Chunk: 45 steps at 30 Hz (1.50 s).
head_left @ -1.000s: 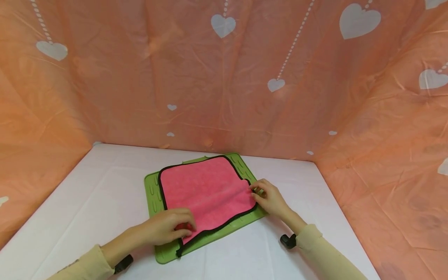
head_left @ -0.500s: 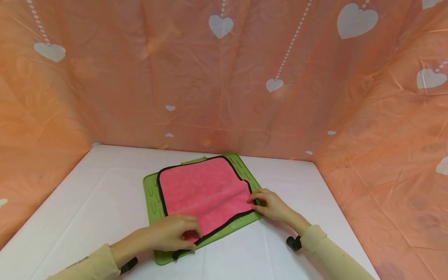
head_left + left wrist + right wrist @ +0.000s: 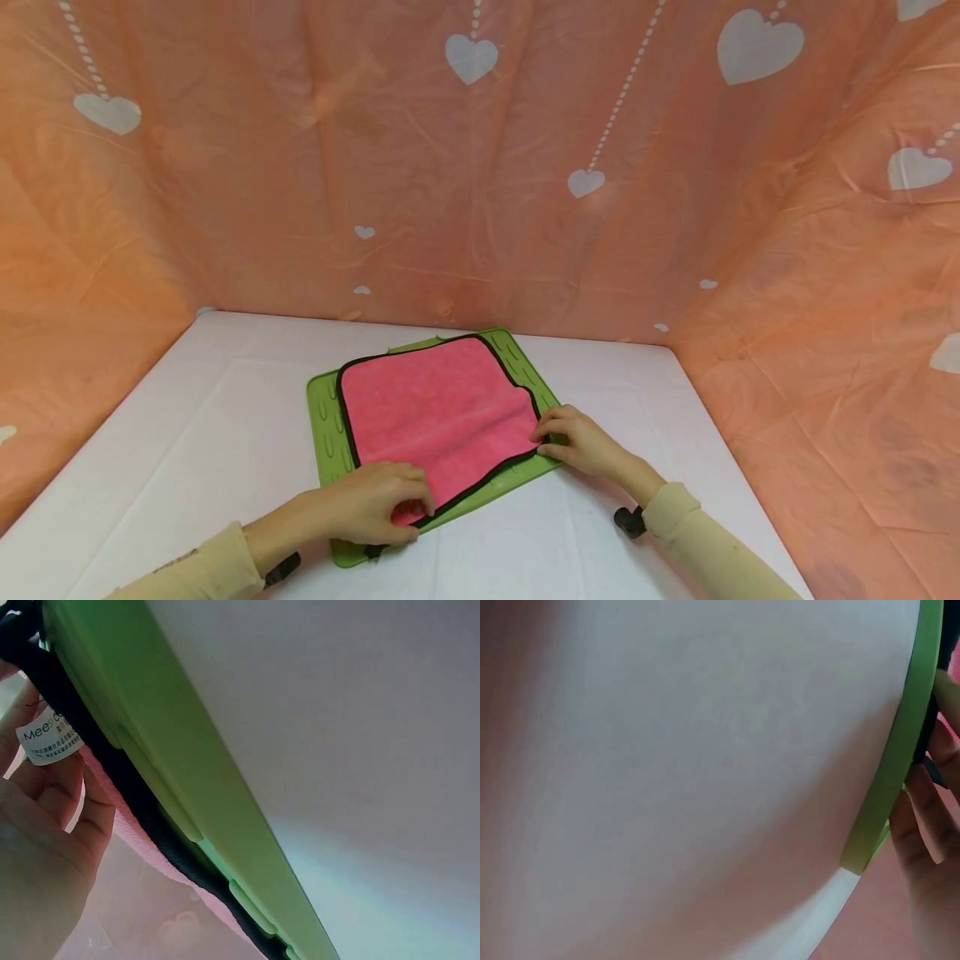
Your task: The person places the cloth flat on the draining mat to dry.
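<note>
A pink cloth [image 3: 435,408] with a black border lies spread over a green mat [image 3: 326,433] with raised oval ridges. Slight wrinkles run across its right half. At the near left corner, my left hand [image 3: 378,504] pinches the cloth's edge between thumb and curled fingers. A white printed label [image 3: 51,739] sticks out by those fingers in the left wrist view. My right hand [image 3: 581,442] pinches the near right corner, close to the mat's edge. In the right wrist view the fingers [image 3: 926,802] lie at the mat's rim, partly cut off by the frame.
The mat rests on a table covered in white cloth [image 3: 225,400]. Orange sheeting [image 3: 480,167] with white hearts stands behind and at both sides. A black wrist device [image 3: 630,522] hangs under the right sleeve, and another device [image 3: 282,569] under the left.
Both hands have come slightly nearer, drawing the cloth's near edge toward the mat's near side. The left hand has also shifted a little right. In the last half second little has moved.
</note>
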Available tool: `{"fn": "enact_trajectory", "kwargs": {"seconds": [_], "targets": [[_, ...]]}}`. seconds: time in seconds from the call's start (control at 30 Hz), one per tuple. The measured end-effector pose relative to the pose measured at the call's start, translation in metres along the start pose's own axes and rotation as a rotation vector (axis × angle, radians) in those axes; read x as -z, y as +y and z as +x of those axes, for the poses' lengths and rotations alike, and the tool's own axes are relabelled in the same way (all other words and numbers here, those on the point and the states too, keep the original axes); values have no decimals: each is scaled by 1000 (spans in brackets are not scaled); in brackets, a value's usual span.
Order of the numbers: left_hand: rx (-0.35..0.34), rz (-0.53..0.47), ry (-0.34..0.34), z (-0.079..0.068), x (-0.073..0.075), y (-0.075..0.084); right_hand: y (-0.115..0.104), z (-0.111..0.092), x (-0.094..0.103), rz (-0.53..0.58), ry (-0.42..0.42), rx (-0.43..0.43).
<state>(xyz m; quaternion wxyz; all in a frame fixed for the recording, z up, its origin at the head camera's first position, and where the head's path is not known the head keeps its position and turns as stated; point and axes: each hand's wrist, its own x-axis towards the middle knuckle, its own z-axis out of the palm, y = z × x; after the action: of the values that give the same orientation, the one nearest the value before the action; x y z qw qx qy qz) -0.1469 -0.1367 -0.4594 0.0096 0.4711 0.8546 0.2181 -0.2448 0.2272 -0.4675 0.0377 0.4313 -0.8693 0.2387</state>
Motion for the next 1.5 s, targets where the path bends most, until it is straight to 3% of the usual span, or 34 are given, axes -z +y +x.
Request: {"fn": "enact_trajectory", "kwargs": {"seconds": [0.13, 0.33, 0.57, 0.77, 0.97, 1.07, 1.23, 1.4, 1.5], "targets": [[-11, -11, 19, -1, 0, 1, -1, 1, -1, -55, 14, 20], [-23, -94, 35, -4, 0, 2, -5, 0, 0, -92, -24, -19], [-51, -152, 42, -8, 2, 1, -11, -8, 6, -48, -24, -10], [-53, -176, 17, -11, 2, 2, -18, -19, 9, -38, -44, -24], [-24, -195, -21, -12, 2, 3, -20, -24, 7, -114, -36, 15], [-19, -194, -16, -12, 2, 3, -22, -22, 10, -99, -50, -21], [34, -114, 49, -13, 5, -4, -25, -14, 11, -62, -48, -117], [150, 82, 127, -13, 13, -19, -26, 2, 5, -90, -28, -154], [224, 179, 140, -14, 18, -28, -28, 12, 2, -109, -65, -167]]}}
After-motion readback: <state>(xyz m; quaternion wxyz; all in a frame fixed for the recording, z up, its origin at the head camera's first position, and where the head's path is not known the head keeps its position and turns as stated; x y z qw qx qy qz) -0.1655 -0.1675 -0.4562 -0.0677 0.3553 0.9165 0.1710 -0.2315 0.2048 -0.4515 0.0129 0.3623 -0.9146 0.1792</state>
